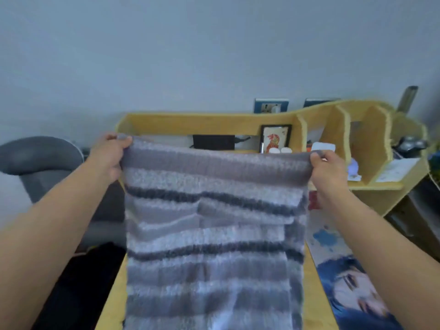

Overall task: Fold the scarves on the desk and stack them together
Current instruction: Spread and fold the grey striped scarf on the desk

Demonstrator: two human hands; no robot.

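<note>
A grey knitted scarf (214, 234) with dark and pale stripes hangs in front of me, stretched wide above the wooden desk (312, 301). My left hand (109, 156) pinches its top left corner and my right hand (328, 170) pinches its top right corner. The scarf appears doubled, with a second layer showing along its right side. It drops out of view at the bottom and hides most of the desk. No other scarf is in view.
A wooden desk organiser (345, 144) with upright dividers stands at the back, holding a framed picture (276, 139), a black box (214, 142) and papers. A blue printed mat (345, 277) lies on the right. A grey chair (40, 163) stands at the left.
</note>
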